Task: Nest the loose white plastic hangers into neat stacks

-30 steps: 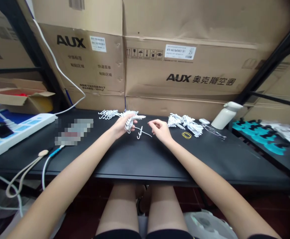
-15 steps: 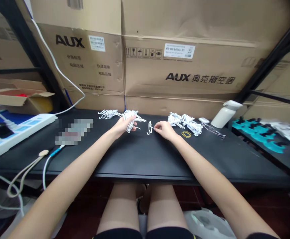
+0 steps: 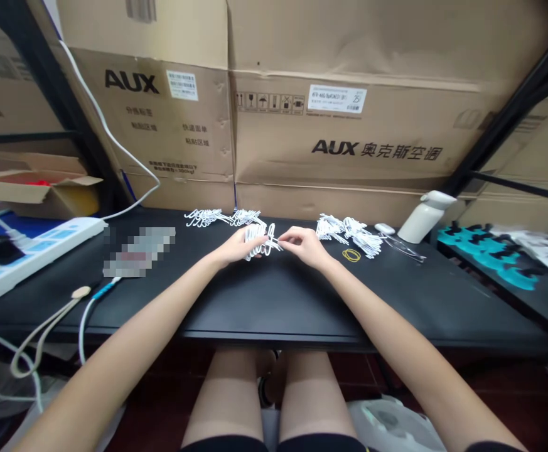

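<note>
My left hand (image 3: 234, 246) is closed around a bunch of white hooks (image 3: 253, 241) above the black table. Close beside it, my right hand (image 3: 302, 243) pinches the thin end of a white hook (image 3: 270, 243), whose curved part overlaps the bunch. Behind my left hand lie two clusters of white hooks, one at the far left (image 3: 204, 217) and one nearer the middle (image 3: 245, 216). Past my right hand are more white pieces (image 3: 331, 227) and another white bundle (image 3: 364, 237). Yellow rubber bands (image 3: 351, 255) lie in front of that bundle.
A white bottle (image 3: 425, 217) stands at the back right, near teal parts (image 3: 490, 254) on a black tray. At left are a white power strip (image 3: 42, 248), a blurred-out device (image 3: 140, 252) and cables. Cardboard boxes (image 3: 274, 150) wall off the back.
The hook in my right hand has moved left to meet the bunch. My left hand has shifted slightly right and nearer, uncovering the cluster behind it.
</note>
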Motion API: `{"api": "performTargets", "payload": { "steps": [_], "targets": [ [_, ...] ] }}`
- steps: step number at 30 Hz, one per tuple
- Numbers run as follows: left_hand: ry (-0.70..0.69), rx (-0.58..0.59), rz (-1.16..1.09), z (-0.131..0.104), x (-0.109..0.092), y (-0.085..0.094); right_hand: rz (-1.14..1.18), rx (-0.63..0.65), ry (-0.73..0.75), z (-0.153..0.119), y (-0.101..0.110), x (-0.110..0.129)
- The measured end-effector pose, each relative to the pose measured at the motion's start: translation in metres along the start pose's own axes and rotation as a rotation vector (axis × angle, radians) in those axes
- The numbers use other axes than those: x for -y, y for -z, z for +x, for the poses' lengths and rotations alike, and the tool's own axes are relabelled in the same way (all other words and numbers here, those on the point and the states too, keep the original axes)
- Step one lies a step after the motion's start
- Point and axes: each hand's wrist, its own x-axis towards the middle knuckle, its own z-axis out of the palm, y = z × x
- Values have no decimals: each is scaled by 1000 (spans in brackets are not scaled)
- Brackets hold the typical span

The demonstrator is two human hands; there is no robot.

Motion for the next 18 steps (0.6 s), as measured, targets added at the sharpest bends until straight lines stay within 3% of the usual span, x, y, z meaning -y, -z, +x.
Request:
{"api": "performTargets", "payload": {
  "steps": [9, 18],
  "targets": [
    [48, 33, -92, 0, -2, -2, 265, 58, -170, 0, -5, 11],
    [75, 57, -155, -1, -2, -3, 359, 133, -156, 3, 1, 4]
  ]
}}
